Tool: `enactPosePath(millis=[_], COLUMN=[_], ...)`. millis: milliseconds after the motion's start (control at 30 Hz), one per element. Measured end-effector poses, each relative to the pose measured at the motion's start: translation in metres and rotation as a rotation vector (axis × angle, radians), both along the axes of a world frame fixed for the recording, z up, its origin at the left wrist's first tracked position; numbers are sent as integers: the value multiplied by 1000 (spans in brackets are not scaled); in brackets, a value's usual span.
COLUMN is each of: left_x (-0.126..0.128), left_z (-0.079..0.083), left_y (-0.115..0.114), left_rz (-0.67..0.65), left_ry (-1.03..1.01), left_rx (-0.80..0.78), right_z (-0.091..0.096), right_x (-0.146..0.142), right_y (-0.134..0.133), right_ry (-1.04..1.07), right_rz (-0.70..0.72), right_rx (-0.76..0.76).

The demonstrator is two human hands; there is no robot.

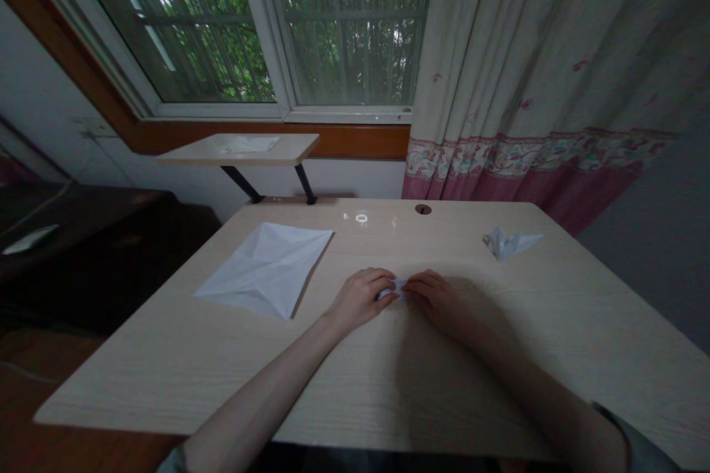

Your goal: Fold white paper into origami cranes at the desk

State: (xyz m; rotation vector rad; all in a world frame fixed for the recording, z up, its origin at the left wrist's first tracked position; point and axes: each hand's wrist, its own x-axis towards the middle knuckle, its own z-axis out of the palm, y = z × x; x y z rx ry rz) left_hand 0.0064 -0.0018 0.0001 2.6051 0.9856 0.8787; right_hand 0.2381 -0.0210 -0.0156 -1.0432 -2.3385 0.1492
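Note:
Between my hands, at the middle of the desk, is a small piece of folded paper (399,288), white to pale blue and mostly covered by fingers. My left hand (367,294) grips its left end with fingers bent. My right hand (435,297) has its fingers closed on the right end. Off to the left lies a creased white paper sheet (266,266), unfolded, one edge lifted a little from the desk. A folded paper crane (509,242) sits at the far right.
The pale wooden desk (333,384) has a round cable hole (423,209) near its back edge. A small raised shelf (200,151) on black legs stands at the back left, with white paper (255,143) on it. Behind are a window and a floral curtain (532,89).

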Motion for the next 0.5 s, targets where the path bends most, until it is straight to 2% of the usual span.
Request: enactPosePath(millis=[500], left_x=[1], left_z=[9], left_y=[-1], left_rz=[43], left_ry=[63], left_rx=[-89], right_z=[-16], right_x=[4], right_y=[5], right_ry=[56], right_rz=[22], right_rx=[43])
